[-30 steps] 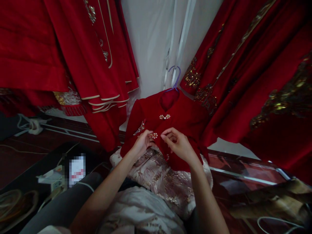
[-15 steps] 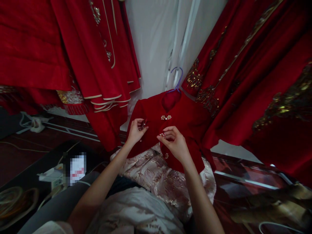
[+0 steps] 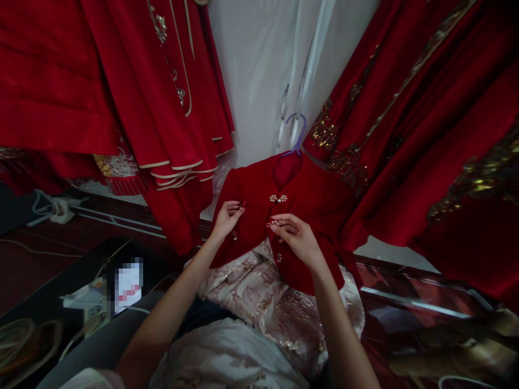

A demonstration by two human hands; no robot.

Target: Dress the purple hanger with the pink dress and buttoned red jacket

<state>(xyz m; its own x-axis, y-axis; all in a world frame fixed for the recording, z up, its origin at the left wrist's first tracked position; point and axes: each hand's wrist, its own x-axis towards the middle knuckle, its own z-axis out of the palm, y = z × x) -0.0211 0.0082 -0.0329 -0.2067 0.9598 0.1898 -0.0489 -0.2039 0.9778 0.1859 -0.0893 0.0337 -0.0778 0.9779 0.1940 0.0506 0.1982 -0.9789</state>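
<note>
A red jacket (image 3: 316, 200) hangs on a purple hanger (image 3: 300, 132) in front of me, its lower front spread apart. Pearl-like beads form a flower-shaped fastener (image 3: 278, 199) at its chest. My right hand (image 3: 298, 237) pinches another beaded fastener (image 3: 273, 223) on the front edge, with thumb and fingers closed. At the opposite panel my left hand (image 3: 227, 219) is pinched together; a small red bit shows at its fingertips, too small to name. Below this hand a small beaded piece (image 3: 234, 235) sits on the panel. Pale brocade fabric (image 3: 259, 292) lies under the jacket hem.
Red garments with pale piping (image 3: 162, 124) hang at the left, and gold-embroidered red garments (image 3: 405, 135) hang at the right. White doors (image 3: 255, 70) stand behind. A phone-like pixelated screen (image 3: 128, 283) and a white power strip (image 3: 87, 300) with cords are on a dark surface at lower left.
My right hand has turned slightly and shifted a little right and down, still pinching the beaded fastener. The left fingers have moved slightly, and the red bit there shows less. The view shifted slightly.
</note>
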